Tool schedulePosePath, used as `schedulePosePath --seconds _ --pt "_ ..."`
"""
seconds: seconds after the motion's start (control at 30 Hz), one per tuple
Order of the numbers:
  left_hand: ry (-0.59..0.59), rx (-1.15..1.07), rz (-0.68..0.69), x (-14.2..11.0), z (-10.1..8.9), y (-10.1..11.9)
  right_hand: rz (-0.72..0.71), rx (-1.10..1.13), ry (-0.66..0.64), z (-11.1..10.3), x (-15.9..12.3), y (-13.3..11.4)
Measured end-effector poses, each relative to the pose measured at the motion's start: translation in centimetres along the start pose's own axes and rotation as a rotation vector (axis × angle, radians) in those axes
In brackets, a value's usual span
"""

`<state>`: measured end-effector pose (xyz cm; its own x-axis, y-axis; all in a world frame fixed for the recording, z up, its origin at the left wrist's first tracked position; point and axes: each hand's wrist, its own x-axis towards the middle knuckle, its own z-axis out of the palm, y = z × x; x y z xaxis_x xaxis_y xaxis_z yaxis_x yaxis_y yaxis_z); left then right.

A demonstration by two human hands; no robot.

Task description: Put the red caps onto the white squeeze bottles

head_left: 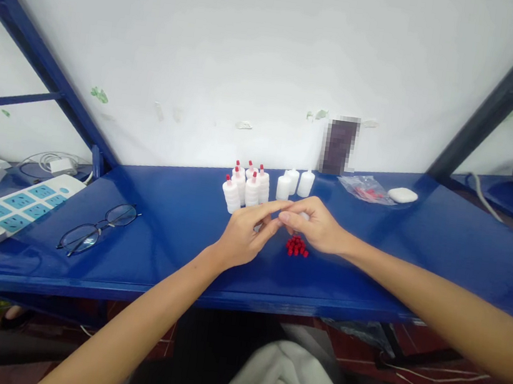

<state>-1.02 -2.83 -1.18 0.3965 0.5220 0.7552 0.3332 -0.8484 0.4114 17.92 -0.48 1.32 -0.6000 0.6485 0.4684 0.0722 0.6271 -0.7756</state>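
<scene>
My left hand (246, 231) and my right hand (316, 225) meet over the blue table, fingertips pinched together. What they hold is mostly hidden; a bit of white shows by the right fingers, too little to name. Just below the right hand lies a pile of small red caps (297, 246). Behind the left hand stands a group of white squeeze bottles (253, 190) with red tips. To their right, behind the hands, are several white bottles (283, 187) without red tips showing.
A clear plastic bag (366, 189) with red pieces and a white rounded case (402, 195) lie at the back right. A dark pixelated object (338, 146) leans on the wall. Eyeglasses (99, 229) and a power strip (22, 211) are on the left. Blue frame posts (44, 44) flank the table.
</scene>
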Motion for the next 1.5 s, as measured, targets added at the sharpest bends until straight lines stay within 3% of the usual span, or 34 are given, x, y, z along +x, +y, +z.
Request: schedulePosePath --seconds 0.1,0.33,0.53,0.8,0.97,1.2,1.4,1.5 --pt "0.040 0.017 0.036 0.1 0.1 0.0 0.004 0.006 -0.002 0.1 -0.2 0.2" --pt "0.012 0.010 0.070 0.4 -0.2 0.3 -0.010 0.127 0.004 0.5 -0.2 0.4" --pt "0.078 0.026 0.016 0.3 -0.3 0.3 -0.002 0.182 0.020 0.5 0.0 0.6" --pt "0.050 0.020 -0.109 0.2 0.2 -0.1 0.030 0.202 0.036 1.0 0.2 0.8" --pt "0.055 -0.003 -0.099 0.2 0.2 -0.1 -0.011 0.130 0.043 1.0 0.1 0.7" --pt "0.379 -0.005 -0.221 0.5 -0.4 -0.8 0.163 0.295 0.087 0.4 0.1 2.0" --pt "0.293 0.184 -0.265 0.7 -0.4 -1.1 0.061 -0.193 0.250 -0.2 0.5 1.9" --pt "0.271 0.230 -0.258 0.7 -0.4 -1.0 -0.004 -0.284 0.323 -0.2 0.7 1.8"
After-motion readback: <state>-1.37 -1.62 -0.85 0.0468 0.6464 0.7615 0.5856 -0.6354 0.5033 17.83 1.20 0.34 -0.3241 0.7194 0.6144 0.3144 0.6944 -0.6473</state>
